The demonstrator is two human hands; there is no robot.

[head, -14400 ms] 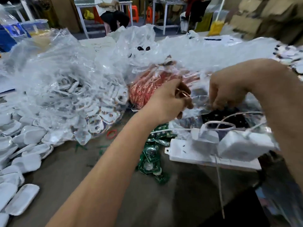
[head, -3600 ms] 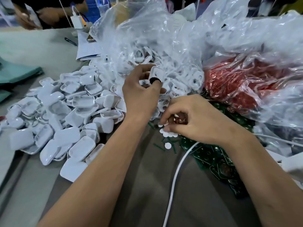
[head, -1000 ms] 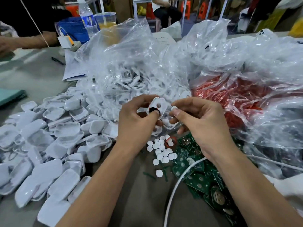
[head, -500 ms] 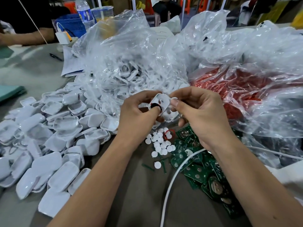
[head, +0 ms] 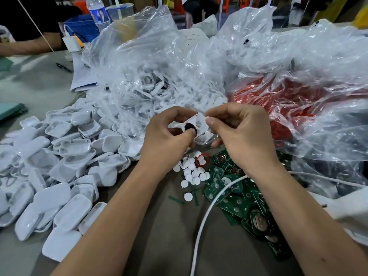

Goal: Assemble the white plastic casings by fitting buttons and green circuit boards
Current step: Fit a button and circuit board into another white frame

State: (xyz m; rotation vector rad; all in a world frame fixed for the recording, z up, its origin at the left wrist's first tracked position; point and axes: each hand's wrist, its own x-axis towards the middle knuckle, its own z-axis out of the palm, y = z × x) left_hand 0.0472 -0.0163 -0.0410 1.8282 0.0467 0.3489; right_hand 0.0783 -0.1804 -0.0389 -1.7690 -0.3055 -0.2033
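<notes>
**One button seated, one hole open**

The white casing (head: pixel 196 124) sits between my two hands, lifted off the table. A black button (head: pixel 189 126) fills one hole; the round hole beside it is bare. My left hand (head: pixel 169 140) pinches the casing at the button end, thumb tip pressed against that button. My right hand (head: pixel 239 134) nips the opposite edge between thumb and fingertips; whether a white disc is tucked in there I cannot tell.

I judge the piece light, thin and stiff, smooth enough to slip, so I would hold it by its rim and leave both holes free. Too hard a squeeze could flex it.

Just below my grip lie the loose white buttons (head: pixel 192 172) on the table, with a red ring (head: pixel 202 159) among them. Under my right wrist spread the green circuit boards (head: pixel 235 198), a white cable (head: pixel 207 216) crossing them. Left of my left hand is the heap of casing shells (head: pixel 65 156). Beyond my fingertips rise the clear bags (head: pixel 159 66), and a bag of red parts (head: pixel 278 102) to the right.
</notes>
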